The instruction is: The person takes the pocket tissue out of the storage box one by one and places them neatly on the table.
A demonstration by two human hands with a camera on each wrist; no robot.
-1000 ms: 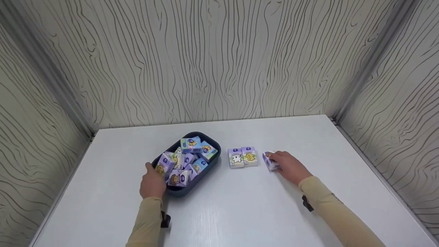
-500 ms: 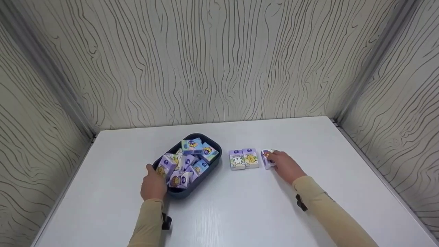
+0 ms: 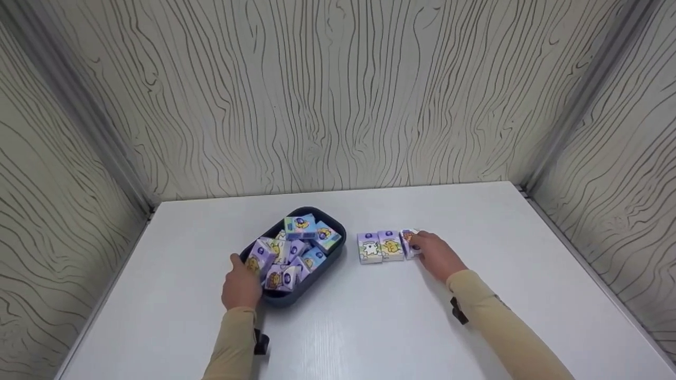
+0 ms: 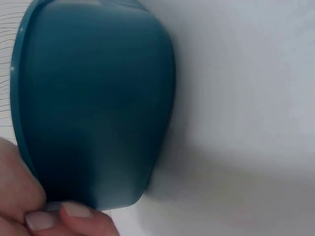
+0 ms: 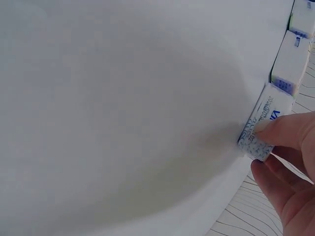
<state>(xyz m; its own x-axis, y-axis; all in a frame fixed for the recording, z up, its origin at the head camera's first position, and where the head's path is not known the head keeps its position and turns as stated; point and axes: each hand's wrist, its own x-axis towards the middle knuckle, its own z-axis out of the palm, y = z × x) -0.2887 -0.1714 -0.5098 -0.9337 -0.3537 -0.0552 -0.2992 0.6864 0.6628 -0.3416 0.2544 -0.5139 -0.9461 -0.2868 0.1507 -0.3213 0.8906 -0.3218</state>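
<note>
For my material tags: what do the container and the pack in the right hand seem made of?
Container: likely moulded plastic with a satin finish, from soft highlights on its smooth wall.
Pack: thin card or film wrap, unclear which; straight edges and printed, smooth-looking faces.

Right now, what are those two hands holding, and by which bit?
The right hand holds a purple-and-white cartoon packet, fingers on its lettered side. The left hand grips the dark teal bin by its rim.
</note>
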